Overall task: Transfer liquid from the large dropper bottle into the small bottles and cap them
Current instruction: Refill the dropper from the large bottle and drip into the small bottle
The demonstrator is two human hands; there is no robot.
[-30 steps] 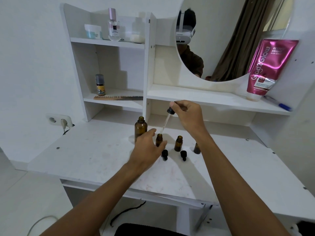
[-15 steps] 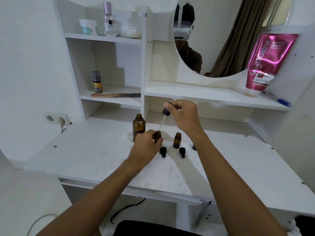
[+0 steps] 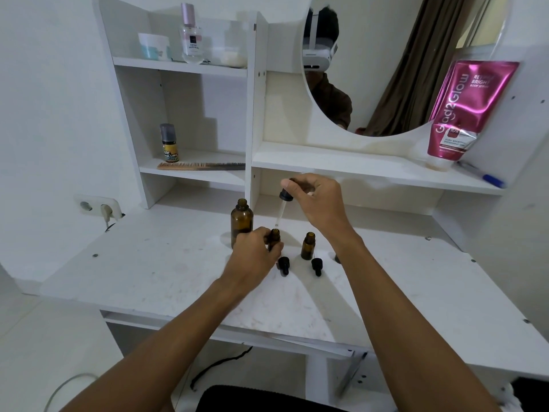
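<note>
The large amber bottle (image 3: 242, 222) stands open on the white desk (image 3: 148, 263). My left hand (image 3: 255, 251) grips a small amber bottle (image 3: 274, 237) upright just right of it. My right hand (image 3: 315, 200) holds the black-capped glass dropper (image 3: 282, 208) by its bulb, tip hanging just above that small bottle's mouth. A second small open bottle (image 3: 308, 245) stands to the right. Two small black caps lie in front, one (image 3: 283, 264) and another (image 3: 317, 266). A third small bottle (image 3: 337, 258) is mostly hidden behind my right forearm.
A white shelf unit with a round mirror (image 3: 386, 69) rises behind the bottles. It holds a comb (image 3: 202, 166), a small yellow-labelled bottle (image 3: 168, 142), jars up top and a pink tube (image 3: 463, 111). A wall socket (image 3: 98, 205) sits left.
My left hand closed around the small bottle. My right hand held the dropper over it, tip lifted slightly above the mouth. The camera view shifted a little.
</note>
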